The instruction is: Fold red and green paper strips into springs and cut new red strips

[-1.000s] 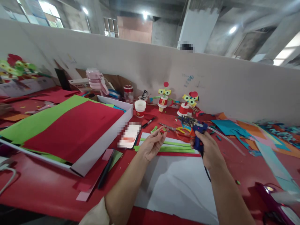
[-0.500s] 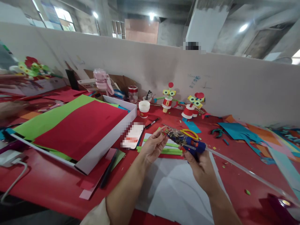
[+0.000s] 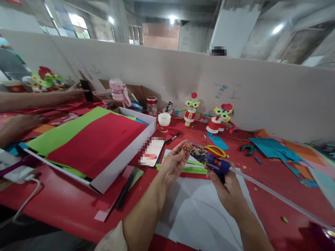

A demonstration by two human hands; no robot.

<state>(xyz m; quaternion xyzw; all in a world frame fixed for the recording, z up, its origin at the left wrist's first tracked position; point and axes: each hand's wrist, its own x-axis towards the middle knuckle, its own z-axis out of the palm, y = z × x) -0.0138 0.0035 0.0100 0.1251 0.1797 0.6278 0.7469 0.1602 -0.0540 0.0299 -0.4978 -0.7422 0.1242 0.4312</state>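
My right hand (image 3: 227,186) is wrapped round the handle of a blue hot glue gun (image 3: 221,165), with a long clear glue stick (image 3: 277,195) trailing from its back end to the right. Dark, stringy residue covers the gun's front. At the nozzle, my left hand (image 3: 172,165) pinches a small red and green piece (image 3: 186,145); its exact kind is too small to make out. Beneath both hands lie white paper sheets (image 3: 199,209) and green paper strips (image 3: 193,170). Yellow-handled scissors or pliers (image 3: 216,150) rest just behind the gun.
A white box (image 3: 125,162) heaped with red and green sheets stands left. Behind are a paper cup (image 3: 164,122), two paper-cup figures (image 3: 190,113), a phone (image 3: 153,152) and a black pen (image 3: 173,138). Blue sheets (image 3: 267,148) lie right. Another person's hand (image 3: 75,92) is at far left.
The view has shifted slightly, so the table sits a little further right. The other person's arm now stretches to a dark upright object by the wall. My hands keep their holds at the nozzle.
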